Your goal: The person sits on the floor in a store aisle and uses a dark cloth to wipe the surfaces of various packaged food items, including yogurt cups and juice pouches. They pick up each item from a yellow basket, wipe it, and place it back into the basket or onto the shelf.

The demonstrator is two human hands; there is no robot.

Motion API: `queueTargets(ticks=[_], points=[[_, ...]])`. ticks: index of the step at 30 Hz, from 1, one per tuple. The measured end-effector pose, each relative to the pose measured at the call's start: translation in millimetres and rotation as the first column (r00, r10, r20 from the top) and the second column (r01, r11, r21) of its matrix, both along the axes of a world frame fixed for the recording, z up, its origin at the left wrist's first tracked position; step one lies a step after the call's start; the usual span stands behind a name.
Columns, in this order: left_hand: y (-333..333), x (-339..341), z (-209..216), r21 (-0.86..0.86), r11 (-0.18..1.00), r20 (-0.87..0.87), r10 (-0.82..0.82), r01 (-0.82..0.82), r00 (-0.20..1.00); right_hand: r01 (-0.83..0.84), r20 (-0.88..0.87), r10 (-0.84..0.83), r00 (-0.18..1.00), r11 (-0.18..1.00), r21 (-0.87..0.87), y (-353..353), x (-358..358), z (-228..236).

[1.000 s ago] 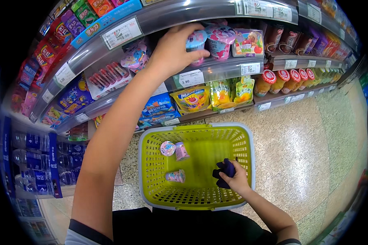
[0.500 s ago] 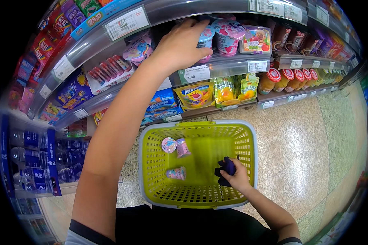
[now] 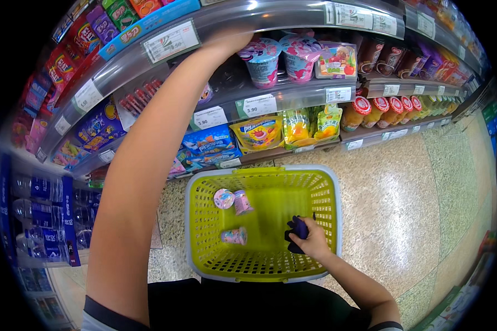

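My left hand (image 3: 233,47) reaches into the shelf; its fingers are hidden behind the upper shelf edge. Just right of it stand a blue-and-pink snack cup (image 3: 263,67) and another pink cup (image 3: 300,59). In my right hand (image 3: 313,239) is a dark purple bundle (image 3: 296,234), its kind unclear, held over the right part of a yellow-green basket (image 3: 262,172). Inside the basket lie a cup with its round lid facing up (image 3: 223,198), a pink cup (image 3: 243,203) touching or close beside it, and a third cup (image 3: 234,236) on its side.
Lower on the shelves are blue snack bags (image 3: 209,142), a yellow pouch (image 3: 259,134), green pouches (image 3: 297,126) and red-lidded jars (image 3: 357,113). Bottled water packs (image 3: 44,218) stand at left. A clear-topped package (image 3: 336,59) sits right of the cups. Speckled floor tiles (image 3: 389,182) lie right of the basket.
My left hand has gone from the front of a cup to deeper in the shelf, behind the upper edge. The view has shifted slightly. My right hand still holds the bundle.
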State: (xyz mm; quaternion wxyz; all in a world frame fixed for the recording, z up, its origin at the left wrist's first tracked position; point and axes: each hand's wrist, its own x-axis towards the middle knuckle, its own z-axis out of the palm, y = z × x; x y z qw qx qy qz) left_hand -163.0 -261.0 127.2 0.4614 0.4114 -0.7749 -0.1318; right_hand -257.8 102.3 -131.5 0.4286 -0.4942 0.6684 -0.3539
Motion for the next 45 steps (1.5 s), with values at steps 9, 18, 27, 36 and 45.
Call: queueTargets(ticks=[9,18,27,36,45], points=[[7.7,-52.9,-2.0,0.14,0.949,0.415,-0.315,0.282,0.854,-0.019,0.043,0.017,0.999,0.999,0.03,-2.3,-1.5,6.3],[-30.2,-24.1,6.8,0.085,0.984,0.487,-0.18,0.159,0.855,-0.073,0.109,0.067,0.992,0.996,0.054,-5.3,1.7,7.5],[-62.7,-23.1,-6.7,0.145,0.974,0.496,-0.222,0.172,0.84,-0.045,0.103,0.036,0.994,0.995,0.091,-3.6,-2.3,0.8],[-70.0,-29.2,-16.1,0.17,0.965,0.485,-0.257,0.199,0.836,-0.048,0.146,0.025,0.989,0.987,0.151,-5.3,-2.8,-1.1],[-71.6,-27.1,-24.0,0.176,0.964,0.369,-0.251,0.197,0.895,0.009,0.239,-0.047,0.97,0.987,0.158,0.0,-0.5,-14.0]])
